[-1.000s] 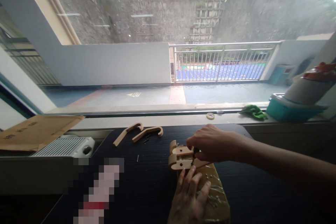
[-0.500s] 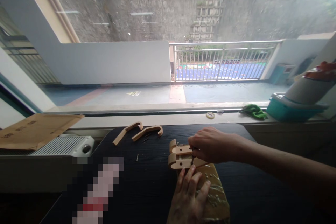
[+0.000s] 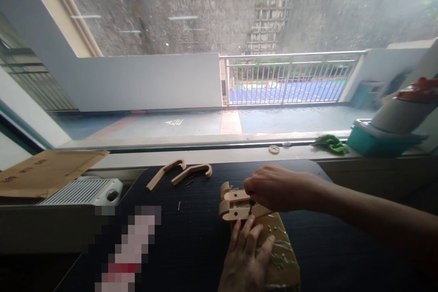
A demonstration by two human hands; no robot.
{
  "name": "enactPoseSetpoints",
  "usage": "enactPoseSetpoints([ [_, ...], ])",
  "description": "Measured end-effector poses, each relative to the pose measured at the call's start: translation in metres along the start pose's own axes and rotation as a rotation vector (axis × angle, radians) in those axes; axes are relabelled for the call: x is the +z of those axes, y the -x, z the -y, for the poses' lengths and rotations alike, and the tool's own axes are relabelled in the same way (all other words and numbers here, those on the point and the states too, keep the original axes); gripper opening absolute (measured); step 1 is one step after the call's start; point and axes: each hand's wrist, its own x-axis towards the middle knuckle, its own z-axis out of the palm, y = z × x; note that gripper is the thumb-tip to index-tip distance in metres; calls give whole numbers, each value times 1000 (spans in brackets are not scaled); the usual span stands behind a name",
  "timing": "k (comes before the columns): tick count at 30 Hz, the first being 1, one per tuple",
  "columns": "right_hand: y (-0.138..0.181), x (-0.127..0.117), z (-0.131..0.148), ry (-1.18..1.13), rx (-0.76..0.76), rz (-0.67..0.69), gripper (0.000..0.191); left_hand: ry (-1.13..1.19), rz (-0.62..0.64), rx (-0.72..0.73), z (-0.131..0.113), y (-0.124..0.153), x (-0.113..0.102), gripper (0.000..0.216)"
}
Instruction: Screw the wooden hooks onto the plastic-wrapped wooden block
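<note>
Position of item: the wooden assembly [image 3: 234,205] lies flat on the black table [image 3: 191,246], near the middle, with its rounded ends pointing left. Its right end rests on the far edge of a plastic bag [image 3: 285,260].

Right hand [image 3: 273,187]: it reaches in from the right and covers the right end of the assembly. The thumb and fingers are drawn into a narrow pinch and touch the wood. A small dark item shows beneath the fingertips, too small to identify. Whether the pinch holds that item or the wood itself cannot be told.

Left hand [image 3: 246,260]: it lies palm down on the bag, just in front of the assembly. The fingers are extended and slightly spread, gripping nothing. The fingertips [image 3: 251,223] reach the near edge of the assembly.

Surroundings: two hooks [image 3: 166,172] [image 3: 193,172] lie side by side at the far left of the table, well apart from both hands. A pin [image 3: 179,205] lies between them and the assembly.

Comparison with the earlier frames: the assembly, bag and hooks lie where they lay one second ago. The left hand has stayed flat on the bag. The right hand keeps its pinch at the same end of the assembly, with no appreciable shift
</note>
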Motion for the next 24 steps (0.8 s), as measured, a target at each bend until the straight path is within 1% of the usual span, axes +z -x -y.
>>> enactPoseSetpoints([
  [4,2,6,-4,-43,70,-9,23,-1,-9,8,0,-1,-1,63],
  [7,5,7,-4,-58,68,-34,24,21,-36,15,-2,-2,-2,76],
  [9,8,6,-2,-64,59,-60,24,39,-36,-2,-3,-3,-2,81],
  [15,14,-1,3,-91,6,-95,21,88,-11,-50,-7,-3,-3,79],
  [19,11,5,3,-89,3,-103,22,111,-14,-66,-9,-3,-6,78],
  [21,9,11,4,-72,40,-128,24,124,-4,-89,-11,-3,-8,79],
  [24,7,21,5,-64,137,-195,26,154,19,-121,-14,-4,-13,80],
])
